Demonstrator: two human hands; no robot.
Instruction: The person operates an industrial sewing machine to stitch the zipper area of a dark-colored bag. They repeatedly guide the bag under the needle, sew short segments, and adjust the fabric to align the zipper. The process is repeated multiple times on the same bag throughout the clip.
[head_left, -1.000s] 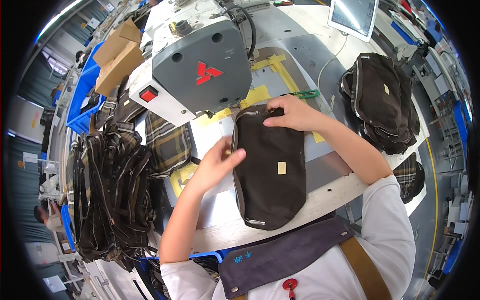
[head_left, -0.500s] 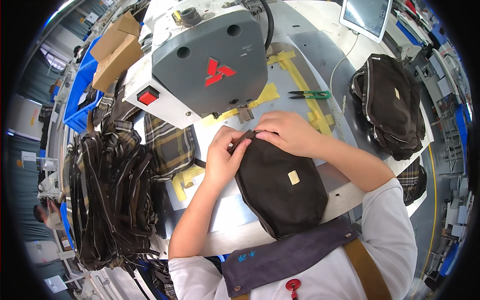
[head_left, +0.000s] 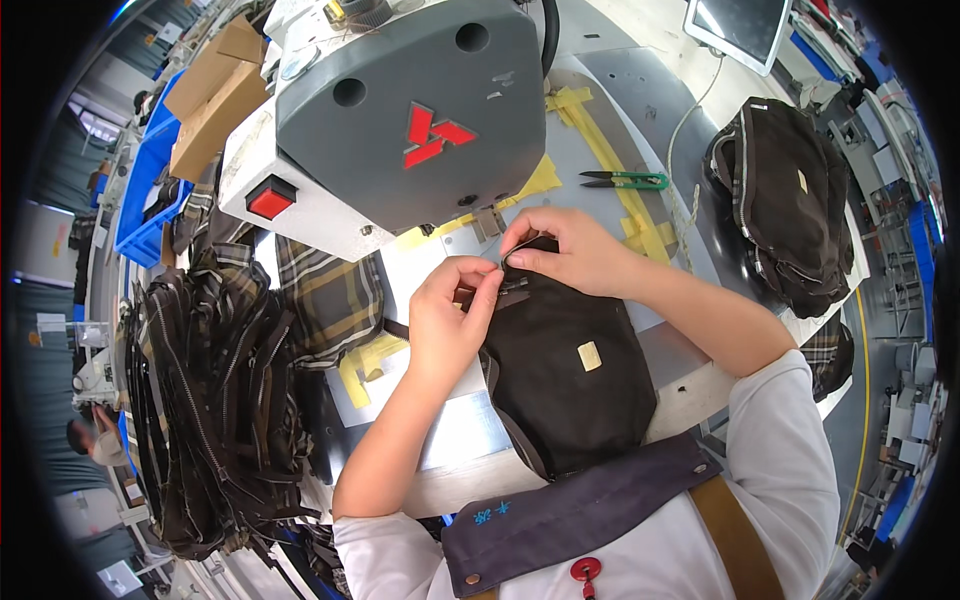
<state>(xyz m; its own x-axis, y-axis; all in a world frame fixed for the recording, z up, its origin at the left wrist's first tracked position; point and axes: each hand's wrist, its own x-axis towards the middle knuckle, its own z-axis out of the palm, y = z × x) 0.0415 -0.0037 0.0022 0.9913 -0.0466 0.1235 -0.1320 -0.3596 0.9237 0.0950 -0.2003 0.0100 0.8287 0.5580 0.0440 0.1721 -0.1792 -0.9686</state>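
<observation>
A dark brown fabric pouch [head_left: 575, 400] with a small cream tag lies in front of me, its lower end against my apron. Its far edge is raised between my hands, where a zipper end [head_left: 512, 288] shows. My left hand [head_left: 448, 315] pinches that edge on the left with thumb and fingers. Close by, my right hand [head_left: 572, 252] grips the edge from the right, thumb against fingertips. The fingers hide exactly which layer each one holds. Just beyond my hands is the grey head of a sewing machine [head_left: 400, 165], with a small metal clamp [head_left: 487, 222] under it.
Green-handled thread snips [head_left: 628, 181] lie on the plate at right. A stack of dark pouches [head_left: 790, 200] stands farther right. Zippered pieces [head_left: 205, 400] heap up at left beside plaid fabric [head_left: 325, 295]. Behind are a blue crate [head_left: 145, 215], a cardboard box [head_left: 215, 100] and a tablet [head_left: 738, 30].
My right hand has shifted slightly left and up, drawing the pouch's far edge up. The edge has opened out, and the zipper end now shows between my hands. The view has shifted a little.
</observation>
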